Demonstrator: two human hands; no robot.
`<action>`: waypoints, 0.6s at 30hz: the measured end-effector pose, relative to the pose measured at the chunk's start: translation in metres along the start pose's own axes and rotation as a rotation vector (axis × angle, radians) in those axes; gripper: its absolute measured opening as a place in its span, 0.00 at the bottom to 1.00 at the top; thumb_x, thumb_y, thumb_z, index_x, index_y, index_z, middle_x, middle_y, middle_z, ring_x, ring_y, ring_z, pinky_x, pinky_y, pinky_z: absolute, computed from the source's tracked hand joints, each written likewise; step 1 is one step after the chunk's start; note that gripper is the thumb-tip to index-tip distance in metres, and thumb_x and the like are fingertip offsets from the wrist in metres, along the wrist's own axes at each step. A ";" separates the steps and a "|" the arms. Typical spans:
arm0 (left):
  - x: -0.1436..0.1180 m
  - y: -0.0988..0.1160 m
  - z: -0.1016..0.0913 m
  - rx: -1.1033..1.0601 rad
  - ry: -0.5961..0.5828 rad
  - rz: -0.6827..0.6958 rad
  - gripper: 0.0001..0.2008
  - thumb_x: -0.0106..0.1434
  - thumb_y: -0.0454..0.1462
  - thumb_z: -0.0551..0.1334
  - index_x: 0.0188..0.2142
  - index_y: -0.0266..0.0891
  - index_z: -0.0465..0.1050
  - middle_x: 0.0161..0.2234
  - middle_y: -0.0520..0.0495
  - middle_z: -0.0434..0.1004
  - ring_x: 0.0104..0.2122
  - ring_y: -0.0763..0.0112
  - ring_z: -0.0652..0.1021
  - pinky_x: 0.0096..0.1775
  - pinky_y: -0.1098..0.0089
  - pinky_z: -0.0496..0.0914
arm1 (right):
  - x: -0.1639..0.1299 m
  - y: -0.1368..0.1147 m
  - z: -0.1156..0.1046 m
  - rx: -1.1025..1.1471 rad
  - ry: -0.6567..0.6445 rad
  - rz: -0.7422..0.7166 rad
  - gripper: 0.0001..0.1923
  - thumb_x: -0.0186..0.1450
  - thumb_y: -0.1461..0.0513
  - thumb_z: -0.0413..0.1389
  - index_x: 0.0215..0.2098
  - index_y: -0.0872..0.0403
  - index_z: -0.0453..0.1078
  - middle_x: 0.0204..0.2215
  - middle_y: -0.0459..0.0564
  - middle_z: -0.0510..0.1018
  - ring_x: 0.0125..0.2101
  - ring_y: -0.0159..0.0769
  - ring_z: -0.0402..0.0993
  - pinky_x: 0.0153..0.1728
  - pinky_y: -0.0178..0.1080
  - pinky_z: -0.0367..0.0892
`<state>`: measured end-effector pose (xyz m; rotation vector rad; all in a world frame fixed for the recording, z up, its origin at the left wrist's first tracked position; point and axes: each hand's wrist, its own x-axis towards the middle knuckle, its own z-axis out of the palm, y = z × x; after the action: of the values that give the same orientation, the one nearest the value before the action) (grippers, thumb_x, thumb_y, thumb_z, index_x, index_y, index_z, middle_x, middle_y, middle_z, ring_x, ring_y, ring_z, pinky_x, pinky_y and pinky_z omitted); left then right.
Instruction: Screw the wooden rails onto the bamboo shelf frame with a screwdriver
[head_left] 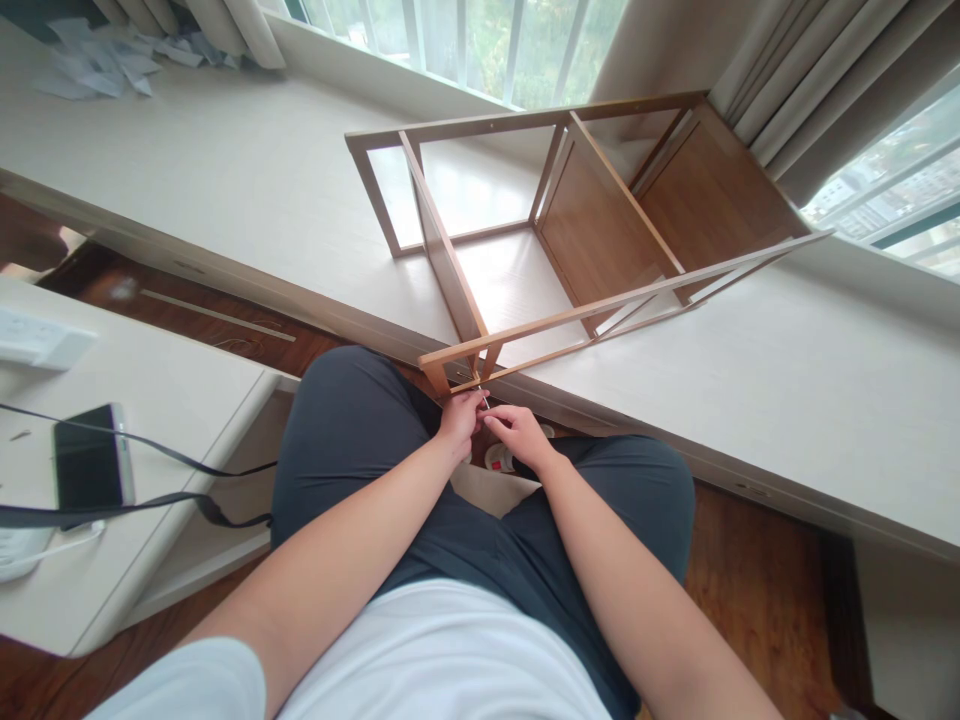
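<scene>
A brown wooden shelf frame lies on its side on the white window ledge, its near corner sticking out past the ledge's edge over my lap. My left hand is closed around a thin metal rod just below that corner. The rod's upper end meets the frame near the end panel. Close beside it, my right hand pinches at the rod's lower end with thumb and finger. The exact kind of rod is too small to make out, and my fingers partly cover it.
The white ledge runs along the window, with crumpled papers at far left. On the white table to my left are a phone, a power strip and a white cable. Dark straps stretch towards me. Curtains hang behind.
</scene>
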<state>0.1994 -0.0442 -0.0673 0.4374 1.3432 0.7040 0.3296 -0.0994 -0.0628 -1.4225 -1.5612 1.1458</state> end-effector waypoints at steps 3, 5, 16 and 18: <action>-0.001 0.000 0.000 0.009 0.005 0.000 0.11 0.52 0.41 0.70 0.33 0.37 0.80 0.28 0.52 0.70 0.22 0.79 0.68 0.22 0.77 0.55 | 0.000 0.000 0.000 -0.001 0.004 -0.003 0.12 0.68 0.62 0.56 0.44 0.50 0.82 0.41 0.50 0.84 0.42 0.42 0.80 0.48 0.42 0.71; -0.001 0.000 0.000 0.016 0.006 0.002 0.11 0.52 0.41 0.70 0.33 0.37 0.80 0.28 0.52 0.70 0.22 0.78 0.68 0.23 0.76 0.56 | 0.000 0.000 0.000 -0.003 0.007 0.004 0.12 0.68 0.61 0.56 0.44 0.50 0.82 0.42 0.50 0.84 0.42 0.42 0.80 0.48 0.42 0.71; -0.001 0.000 0.000 0.038 0.010 0.000 0.11 0.51 0.41 0.70 0.33 0.38 0.80 0.28 0.52 0.70 0.23 0.78 0.68 0.23 0.76 0.56 | 0.000 0.001 0.000 0.000 0.026 0.010 0.12 0.69 0.61 0.56 0.43 0.50 0.82 0.40 0.50 0.84 0.40 0.40 0.80 0.46 0.41 0.70; -0.001 0.001 0.000 0.036 0.005 0.002 0.11 0.51 0.42 0.70 0.33 0.38 0.80 0.28 0.52 0.70 0.23 0.78 0.68 0.23 0.76 0.56 | 0.000 0.001 0.000 -0.013 0.032 0.003 0.12 0.69 0.60 0.56 0.42 0.50 0.82 0.38 0.50 0.84 0.38 0.40 0.79 0.44 0.40 0.70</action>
<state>0.1995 -0.0447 -0.0659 0.4666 1.3619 0.6839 0.3298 -0.0993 -0.0633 -1.4454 -1.5474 1.1106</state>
